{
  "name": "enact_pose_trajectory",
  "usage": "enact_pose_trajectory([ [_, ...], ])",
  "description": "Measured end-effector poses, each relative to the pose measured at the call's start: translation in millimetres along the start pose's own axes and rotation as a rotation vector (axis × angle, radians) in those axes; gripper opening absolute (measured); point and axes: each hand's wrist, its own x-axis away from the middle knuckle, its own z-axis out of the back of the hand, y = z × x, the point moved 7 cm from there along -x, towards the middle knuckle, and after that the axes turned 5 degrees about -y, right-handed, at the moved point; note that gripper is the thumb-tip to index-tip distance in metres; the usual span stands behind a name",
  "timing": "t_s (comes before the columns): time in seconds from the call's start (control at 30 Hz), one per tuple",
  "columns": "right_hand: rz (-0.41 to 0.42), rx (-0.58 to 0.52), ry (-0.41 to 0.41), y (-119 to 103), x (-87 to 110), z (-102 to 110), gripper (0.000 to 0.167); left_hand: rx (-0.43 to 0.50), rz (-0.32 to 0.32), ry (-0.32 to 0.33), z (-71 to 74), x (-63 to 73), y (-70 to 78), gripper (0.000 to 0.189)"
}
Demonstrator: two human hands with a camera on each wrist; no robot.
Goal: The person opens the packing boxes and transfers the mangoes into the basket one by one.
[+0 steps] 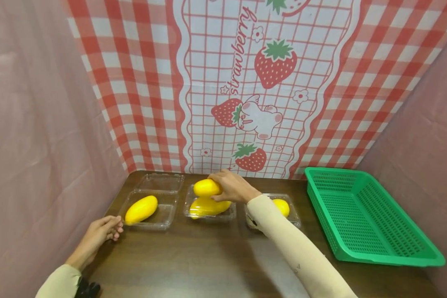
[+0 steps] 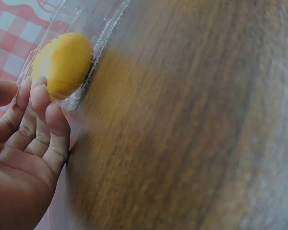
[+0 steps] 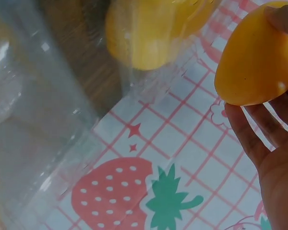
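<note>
My right hand (image 1: 232,187) grips a yellow mango (image 1: 206,188) above the middle clear plastic box (image 1: 229,215). Fingers and thumb wrap its sides, as the right wrist view also shows. Beneath it, another mango (image 1: 210,207) lies in that box. At the left, my left hand (image 1: 103,231) pinches the near-left corner of the left plastic box (image 1: 165,225) between thumb and fingertips. One mango (image 1: 141,210) lies slanted in this box, close to those fingertips; the left wrist view shows the same mango (image 2: 65,64) behind the clear wall.
A third plastic box (image 1: 294,223) with a yellow mango (image 1: 282,207) is partly hidden by my right forearm. Farther right stands a green perforated basket (image 1: 391,261). The left box's lid (image 1: 160,182) lies folded back toward the checked cloth (image 1: 149,136) behind the brown table (image 1: 179,265).
</note>
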Motion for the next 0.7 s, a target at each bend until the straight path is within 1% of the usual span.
enact_pose_trajectory([
  [0.2, 0.012, 0.008, 0.021, 8, 10.1, 1, 0.061, 0.002, 0.013, -0.001, 0.7, 0.6, -1.2, 0.042],
  [0.3, 0.000, 0.001, 0.019, 13, 16.8, 0, 0.063, 0.007, 0.024, 0.005, 0.3, 0.8, -2.3, 0.041],
  [0.43, -0.027, -0.017, 0.028, 19, 24.8, 3, 0.067, 0.011, 0.024, 0.006, -0.1, 0.7, -2.5, 0.040],
  [0.57, -0.037, -0.010, 0.060, 25, 31.6, 7, 0.069, 0.014, 0.012, 0.010, -0.2, 0.3, -1.8, 0.040],
  [0.7, -0.030, -0.019, 0.090, 30, 38.4, 9, 0.065, 0.023, 0.009, 0.013, -0.4, 0.3, -3.2, 0.040],
])
